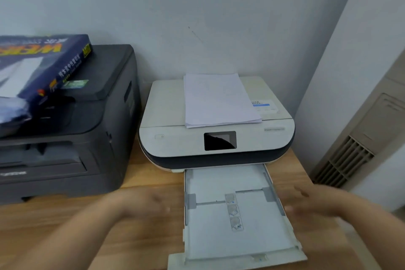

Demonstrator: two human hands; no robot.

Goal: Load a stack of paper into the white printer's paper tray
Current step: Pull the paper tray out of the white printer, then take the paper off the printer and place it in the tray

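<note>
Head view, paper tray: the paper tray stood pulled out of the white printer over the wooden table, its bed bare of sheets.
Head view, stack: a thin stack of paper lay on the printer's lid, well apart from the tray, its front edge just past the lid seam.
Head view, hands: the left hand and right hand flanked the tray, both blurred, fingers spread, gripping nothing; whether either touched a tray wall could not be told.
Risk, guides: the width guides seemed set near the walls; if left loose, sheets would likely skew.
Risk, stack: a one-sided lift could fan the loose sheets or spill them behind the printer.
Risk, tray: it overhung toward the table's edge, so a downward push might tip or strain it.
Risk, neighbours: the blue paper ream perched on the black printer; a left elbow might nudge it.
</note>
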